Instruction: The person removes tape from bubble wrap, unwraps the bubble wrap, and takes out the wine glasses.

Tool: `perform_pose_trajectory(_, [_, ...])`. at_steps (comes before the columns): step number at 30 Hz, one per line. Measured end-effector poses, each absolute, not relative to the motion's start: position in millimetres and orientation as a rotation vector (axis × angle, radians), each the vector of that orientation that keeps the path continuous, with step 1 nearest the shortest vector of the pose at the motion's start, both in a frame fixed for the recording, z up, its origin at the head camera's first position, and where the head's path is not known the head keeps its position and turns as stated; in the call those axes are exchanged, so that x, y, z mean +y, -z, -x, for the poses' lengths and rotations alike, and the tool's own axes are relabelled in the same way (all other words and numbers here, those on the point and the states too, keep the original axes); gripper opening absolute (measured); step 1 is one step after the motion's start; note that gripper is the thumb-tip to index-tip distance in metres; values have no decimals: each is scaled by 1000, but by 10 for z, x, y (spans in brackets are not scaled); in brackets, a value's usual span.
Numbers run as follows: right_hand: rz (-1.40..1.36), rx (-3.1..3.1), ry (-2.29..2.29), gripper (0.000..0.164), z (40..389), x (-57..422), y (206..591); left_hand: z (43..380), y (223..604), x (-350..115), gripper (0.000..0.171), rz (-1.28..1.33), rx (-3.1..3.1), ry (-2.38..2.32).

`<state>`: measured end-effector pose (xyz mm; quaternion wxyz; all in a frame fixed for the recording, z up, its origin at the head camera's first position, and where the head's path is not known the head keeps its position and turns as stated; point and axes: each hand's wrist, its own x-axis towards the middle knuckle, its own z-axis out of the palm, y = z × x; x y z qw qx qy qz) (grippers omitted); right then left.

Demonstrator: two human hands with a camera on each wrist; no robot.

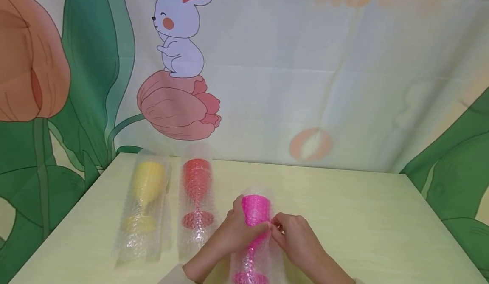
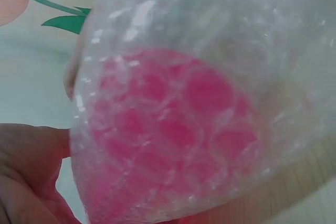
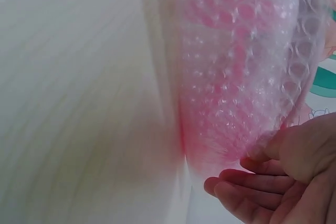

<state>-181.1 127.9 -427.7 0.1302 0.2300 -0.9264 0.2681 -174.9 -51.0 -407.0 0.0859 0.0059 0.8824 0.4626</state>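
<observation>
A pink goblet (image 1: 256,207) lies wrapped in clear bubble wrap (image 1: 278,262) near the table's front edge. Around the wrapped cup my left hand (image 1: 241,229) grips, its thumb across the front. On the right side, my right hand (image 1: 298,237) pinches the edge of the wrap between thumb and fingers. The left wrist view shows the pink cup (image 2: 173,129) through large bubbles, with part of the left hand (image 2: 29,171) beside it. In the right wrist view the stem and foot show through the film, above the right hand (image 3: 283,171).
To the left lie a red goblet (image 1: 197,178) and a yellow goblet (image 1: 148,180), each in bubble wrap. They rest on a pale wooden table (image 1: 363,224). Behind the table hangs a printed cloth (image 1: 267,84) with a rabbit and tulips.
</observation>
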Motion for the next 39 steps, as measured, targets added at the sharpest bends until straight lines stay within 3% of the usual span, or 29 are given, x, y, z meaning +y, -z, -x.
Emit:
perform_pose_trajectory(14, [-812, -2562, -674, 11, 1782, 1288, 4258, 1752, 4017, -518, 104, -63, 2633, -1344])
perform_pose_trajectory(24, [-802, -2649, -978, 21, 1892, 1348, 4239, 1732, 4019, -471, 102, -64, 2648, -1301])
perform_pose_trajectory(33, [-718, -2705, -1093, 18, 1871, 1351, 4239, 1734, 4015, -472, 104, -58, 2646, -1307])
perform_pose_trajectory(39, [-762, -2673, -859, 10, 1798, 1327, 4217, 1736, 4033, -474, 104, -32, 2658, -1317])
